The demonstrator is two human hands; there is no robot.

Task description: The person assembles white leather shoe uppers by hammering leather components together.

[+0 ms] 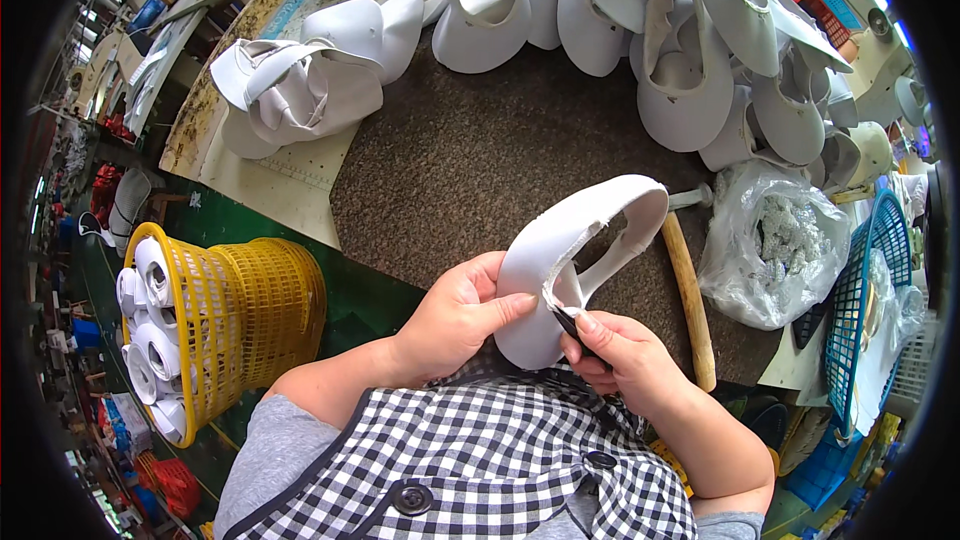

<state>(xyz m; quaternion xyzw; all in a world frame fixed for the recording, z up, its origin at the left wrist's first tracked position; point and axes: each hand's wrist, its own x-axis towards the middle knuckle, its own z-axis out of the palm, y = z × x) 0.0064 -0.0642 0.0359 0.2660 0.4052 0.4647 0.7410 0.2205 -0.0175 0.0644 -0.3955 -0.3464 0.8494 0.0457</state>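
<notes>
A white shoe upper (535, 260) is tilted above the near part of the brown mat, its opening facing right. My left hand (455, 315) grips its left side, thumb pressed on the white surface. My right hand (622, 355) is closed around a small black tool (566, 322) with a dark tip, held against the inner edge of the opening. Most of the tool is hidden by my fingers, so its exact kind does not show. Just right of the upper lies a hammer (688, 300) with a wooden handle and a metal head.
Many white uppers (685, 90) are heaped along the mat's far edge. A clear plastic bag (755, 290) of white scraps sits on the right, beside a blue basket (850, 320). At left, a yellow basket (255, 310) holds rolled white pieces. The brown mat (450, 150) covers the tabletop.
</notes>
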